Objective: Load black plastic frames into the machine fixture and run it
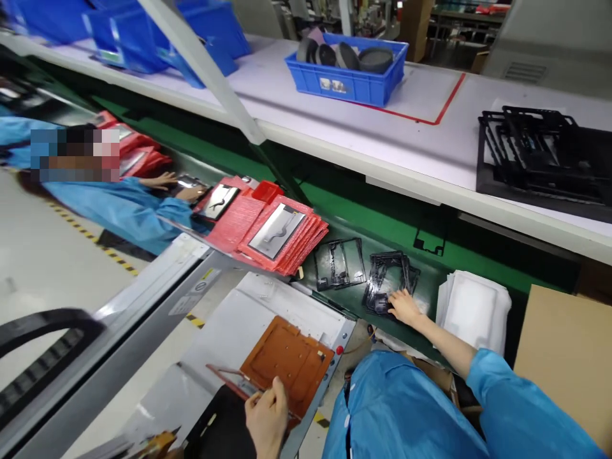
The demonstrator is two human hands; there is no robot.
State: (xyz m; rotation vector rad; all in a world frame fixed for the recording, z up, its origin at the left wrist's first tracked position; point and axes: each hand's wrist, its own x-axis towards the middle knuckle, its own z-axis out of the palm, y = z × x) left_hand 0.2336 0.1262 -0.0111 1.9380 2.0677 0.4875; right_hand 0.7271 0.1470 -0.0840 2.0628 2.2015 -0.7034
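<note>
My right hand (406, 308) reaches onto a stack of black plastic frames (382, 271) on the green conveyor belt, its fingers closed at the near edge of a frame. Left of that stack lie other thin black frames (339, 262). At the bottom, my left hand (268, 414) is closed beside an orange fixture plate (289, 357) on a white machine table. A thin reddish-brown frame (229, 378) stands tilted at the plate's near side and passes behind my left fingers. What those fingers pinch is hidden. A black panel (222, 424) is left of this hand.
Red bubble-wrap pouches (301, 242) with metal-faced panels are stacked on the belt. White sheets (473, 309) stand to the right, near cardboard (564, 350). A co-worker's blue sleeve (119, 207) is at left. The shelf (310, 131) holds a blue bin (344, 86) and black frames (540, 146).
</note>
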